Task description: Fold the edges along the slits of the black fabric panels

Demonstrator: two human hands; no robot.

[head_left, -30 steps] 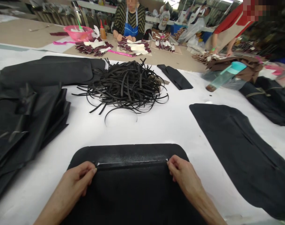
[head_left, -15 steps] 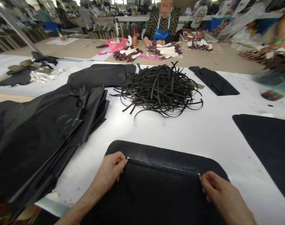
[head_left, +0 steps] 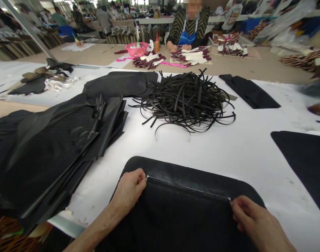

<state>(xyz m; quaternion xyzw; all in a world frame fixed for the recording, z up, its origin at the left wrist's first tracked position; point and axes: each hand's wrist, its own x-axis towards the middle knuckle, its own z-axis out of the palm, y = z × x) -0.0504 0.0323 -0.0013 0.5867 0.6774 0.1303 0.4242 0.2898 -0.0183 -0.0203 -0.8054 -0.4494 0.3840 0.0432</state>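
Note:
A black panel (head_left: 193,173) with rounded corners lies before me on the white-covered table. Over it is a black sheet (head_left: 186,220) whose upper edge shows as a thin, pale, straight line, with a small white tip at each end. My left hand (head_left: 130,189) pinches the left end of this edge between thumb and fingers. At the right end, my right hand (head_left: 250,213) is closed in a similar pinch. Between the two hands the edge runs taut, sloping slightly down to the right. The sheet's lower part goes out of view.
A heap of black strips (head_left: 188,99) lies ahead, beside folded black pieces (head_left: 117,84). Stacked black sheets (head_left: 49,150) hang over the table's left edge. Another black panel (head_left: 304,157) is at right. Across the table, a person in a blue apron (head_left: 187,36) handles maroon-and-white pieces (head_left: 191,56).
The whole view has shifted slightly, so things appear a little further right. Both hands keep their pinch at the ends of the edge. A blurred item at far right has moved rightward.

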